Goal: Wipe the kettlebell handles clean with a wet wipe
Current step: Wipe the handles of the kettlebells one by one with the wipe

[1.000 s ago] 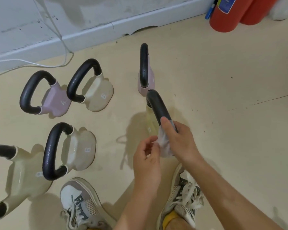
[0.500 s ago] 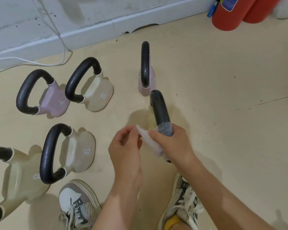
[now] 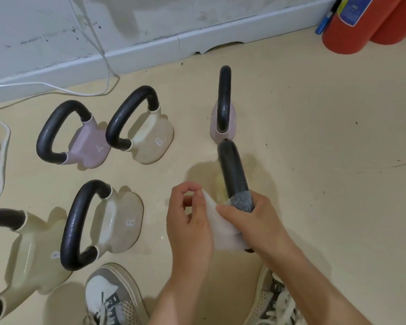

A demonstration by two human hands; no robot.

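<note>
Left hand [image 3: 188,221] is further left than 1 s back, so the wet wipe [image 3: 223,228] is now stretched between both hands. It pinches the wipe's free edge, thumb against fingertips. Right hand [image 3: 260,221] is curled round the near end of the black handle [image 3: 232,170], wipe wrapped under the fingers. The wipe looks grey where it lies over the handle. That bell's cream body is mostly hidden under the handle. It sits centre of view, just in front of the edge-on pink kettlebell [image 3: 213,123].

Floor [image 3: 326,160]: cream, smooth, dark specks, thin crack at right. Wall is pale and scuffed. Skirting board [image 3: 150,50] is grey-white, chipped along its bottom edge. White cable [image 3: 104,55] drops down the wall and runs along the floor. Two red cylinders [image 3: 352,34] stand in the far right corner; blue label, print too small to read.

Markings:
- pink 4 kettlebell [image 3: 89,146]
- upper cream 6 kettlebell [image 3: 152,139]
- lower cream 6 kettlebell [image 3: 124,221]
- cream 8 kettlebell [image 3: 28,254], at left edge
- shoe [image 3: 110,299]: lettering not legible
</note>
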